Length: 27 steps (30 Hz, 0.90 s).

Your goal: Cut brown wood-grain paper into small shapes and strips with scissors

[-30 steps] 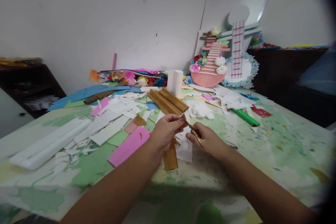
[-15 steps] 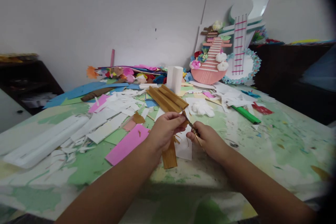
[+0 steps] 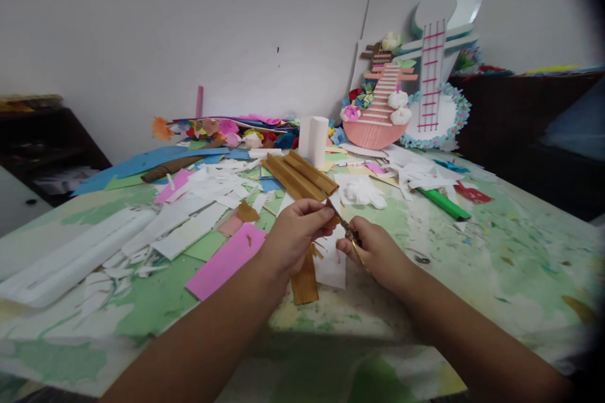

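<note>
My left hand (image 3: 302,230) pinches a small piece of brown crepe paper, mostly hidden by the fingers. My right hand (image 3: 371,245) is closed round a pair of scissors (image 3: 350,230), whose blades point up and left to the paper at my left fingertips. Below the left hand lies a strip of brown crepe paper (image 3: 305,282), with thin brown slivers beside it on a white sheet (image 3: 333,267). Just beyond my hands, folded brown crepe paper (image 3: 297,176) rests on the table.
White paper scraps (image 3: 212,182) and a pink sheet (image 3: 229,261) lie to the left. A white roll (image 3: 313,141) stands behind the brown paper. To the right are a green roll (image 3: 442,203) and a red scrap (image 3: 474,192). Paper instrument models (image 3: 378,129) lean at the back.
The camera view has shifted slightly. My hands keep nearly the same pose, with the scissors still at the paper in my left fingers.
</note>
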{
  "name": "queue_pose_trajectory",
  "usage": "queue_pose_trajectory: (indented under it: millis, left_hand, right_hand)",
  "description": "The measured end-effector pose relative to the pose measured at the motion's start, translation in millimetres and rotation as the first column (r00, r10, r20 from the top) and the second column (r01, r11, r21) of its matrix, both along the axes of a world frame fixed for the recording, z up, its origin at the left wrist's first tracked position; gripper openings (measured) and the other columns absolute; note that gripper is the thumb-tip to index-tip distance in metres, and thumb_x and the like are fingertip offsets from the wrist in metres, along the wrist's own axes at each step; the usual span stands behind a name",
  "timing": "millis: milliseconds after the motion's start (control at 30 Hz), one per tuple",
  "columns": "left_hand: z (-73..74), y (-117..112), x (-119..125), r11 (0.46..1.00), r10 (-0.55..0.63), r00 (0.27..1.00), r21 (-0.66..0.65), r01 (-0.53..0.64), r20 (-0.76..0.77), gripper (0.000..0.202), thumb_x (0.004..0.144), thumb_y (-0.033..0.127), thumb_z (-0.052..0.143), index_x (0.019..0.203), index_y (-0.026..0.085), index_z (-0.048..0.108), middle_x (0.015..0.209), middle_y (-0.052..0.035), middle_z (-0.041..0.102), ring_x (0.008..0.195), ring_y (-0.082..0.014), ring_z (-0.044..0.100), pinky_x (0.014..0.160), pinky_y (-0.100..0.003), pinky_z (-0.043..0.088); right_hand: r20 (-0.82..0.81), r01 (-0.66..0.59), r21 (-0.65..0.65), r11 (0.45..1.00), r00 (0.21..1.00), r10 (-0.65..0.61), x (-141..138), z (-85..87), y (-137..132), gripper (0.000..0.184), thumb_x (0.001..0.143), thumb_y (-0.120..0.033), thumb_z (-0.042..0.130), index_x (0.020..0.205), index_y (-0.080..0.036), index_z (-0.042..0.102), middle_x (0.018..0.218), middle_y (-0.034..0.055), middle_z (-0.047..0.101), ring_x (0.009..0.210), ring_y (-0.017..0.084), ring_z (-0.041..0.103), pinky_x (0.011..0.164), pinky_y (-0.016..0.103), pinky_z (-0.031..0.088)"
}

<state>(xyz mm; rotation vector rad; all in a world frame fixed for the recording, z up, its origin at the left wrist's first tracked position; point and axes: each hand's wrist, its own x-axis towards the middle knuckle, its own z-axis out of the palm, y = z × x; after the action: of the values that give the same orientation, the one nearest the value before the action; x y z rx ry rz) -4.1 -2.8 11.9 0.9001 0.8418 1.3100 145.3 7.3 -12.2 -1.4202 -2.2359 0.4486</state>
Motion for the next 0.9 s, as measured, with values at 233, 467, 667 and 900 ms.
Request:
queue_pose_trajectory:
  millis: [233,467,667,900]
  left_hand:
    - [-1.8,-1.2,0.6,0.999,-0.032,0.998,0.031,0.034,-0.062,0.015,0.057,0.021,0.065,0.058,0.013,0.052,0.053,0.0029,0.053,0.053,-0.0073,0.05,0.056,-0.023,0.04]
    - [-2.2,0.0,0.0,0.998,-0.051,0.998,0.046,0.053,-0.045,0.015,0.057,0.021,0.065,0.058,0.013,0.052,0.052,0.0031,0.052,0.051,-0.0072,0.049,0.054,-0.022,0.039]
    - [-1.1,-2.5,0.9,0.997,-0.064,0.996,0.027,0.066,-0.066,0.016,0.056,0.022,0.065,0.057,0.013,0.052,0.052,0.0032,0.052,0.052,-0.0073,0.049,0.054,-0.022,0.039]
    - [1.1,-1.7,-1.3,0.998,-0.052,0.996,0.029,0.054,-0.073,0.016,0.057,0.022,0.065,0.058,0.013,0.052,0.054,0.0024,0.054,0.052,-0.0079,0.05,0.055,-0.023,0.039]
  right_hand:
    - [-0.074,-0.045,0.007,0.999,0.996,0.045,0.3,1.6,-2.8,0.032,0.069,-0.049,0.045,0.064,-0.02,0.033,0.055,-0.0037,0.039,0.05,0.01,0.034,0.046,0.021,0.025]
    - [-0.07,-0.057,0.005,0.998,0.996,0.057,2.4,1.1,0.0,0.035,0.069,-0.051,0.044,0.059,-0.02,0.032,0.052,-0.0042,0.036,0.049,0.009,0.031,0.045,0.021,0.023]
    - [-0.1,-0.08,0.043,0.996,0.991,0.084,1.7,-0.9,-1.9,0.033,0.07,-0.051,0.041,0.063,-0.02,0.033,0.055,-0.0037,0.038,0.05,0.01,0.033,0.046,0.022,0.026]
    - [-0.124,-0.03,0.019,0.999,0.992,0.032,3.5,-2.2,1.9,0.04,0.068,-0.056,0.043,0.057,-0.02,0.033,0.051,-0.0041,0.036,0.048,0.009,0.031,0.043,0.022,0.023]
